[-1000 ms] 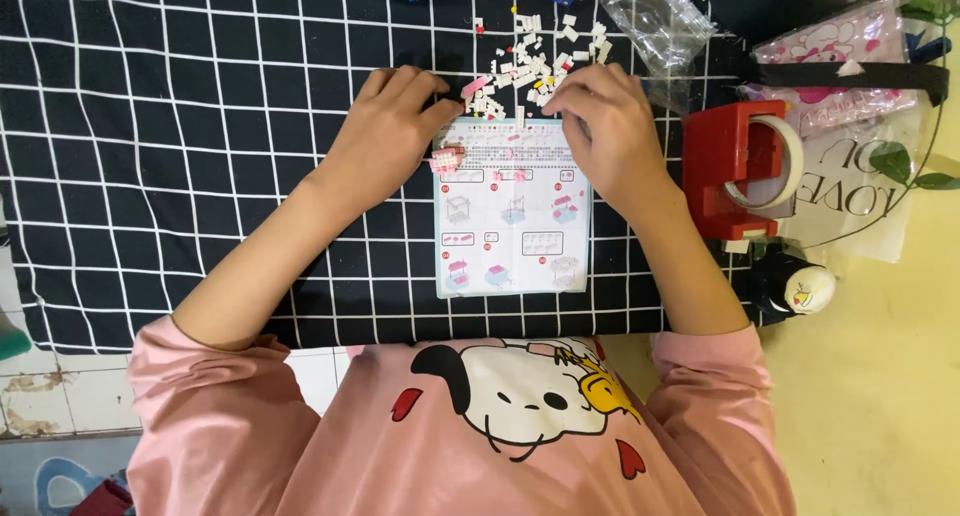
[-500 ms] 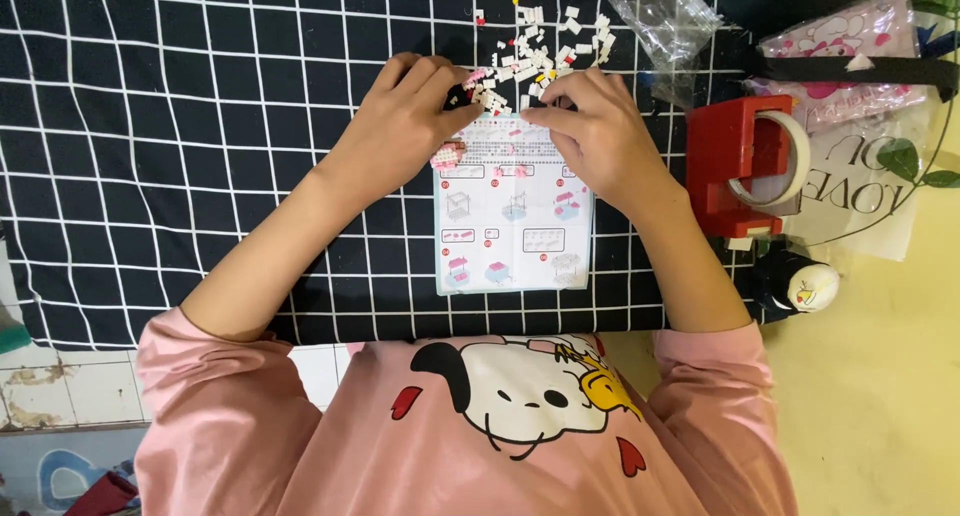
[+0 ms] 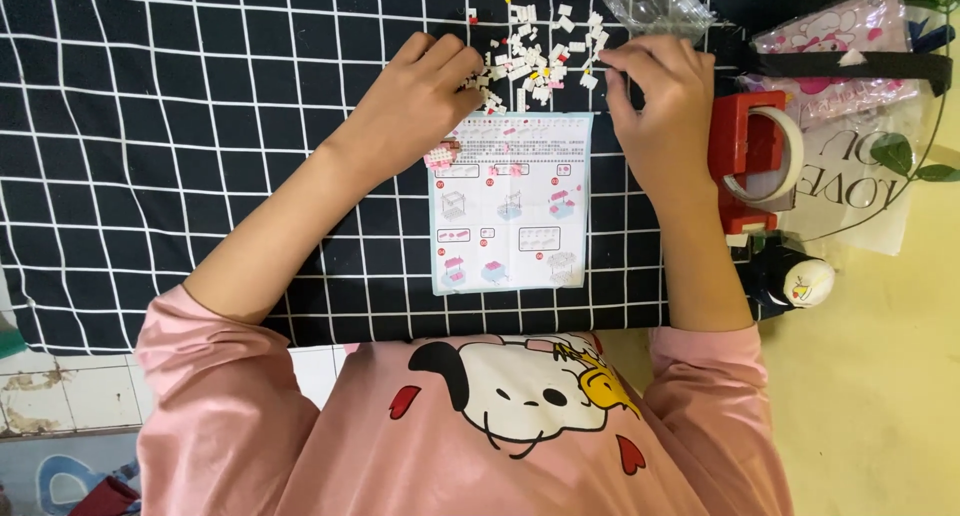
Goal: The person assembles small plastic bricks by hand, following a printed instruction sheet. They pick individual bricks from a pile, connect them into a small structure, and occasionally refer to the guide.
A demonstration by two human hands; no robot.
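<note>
An instruction sheet [image 3: 510, 204] with small building diagrams lies on a black cloth with a white grid [image 3: 160, 126]. Beyond its far edge is a scatter of several tiny white and pink bricks [image 3: 535, 51]. My left hand [image 3: 415, 101] rests at the left side of that scatter, fingers curled onto the pieces. A small pink and white built piece [image 3: 441, 157] sits just under its wrist at the sheet's top left corner. My right hand [image 3: 660, 101] reaches to the scatter's right side, fingertips pinching among the bricks; what they hold is too small to tell.
A red tape dispenser with a tape roll [image 3: 755, 156] stands right of my right hand. A clear plastic bag [image 3: 655, 4] lies at the top, a pink printed pouch [image 3: 850, 46] at the top right, and a small black and white figure [image 3: 795, 281] near the cloth's right edge.
Both hands have moved away from the sheet's top edge, up into the scatter of bricks, and spread apart. The small pink built piece now lies uncovered at the sheet's corner.
</note>
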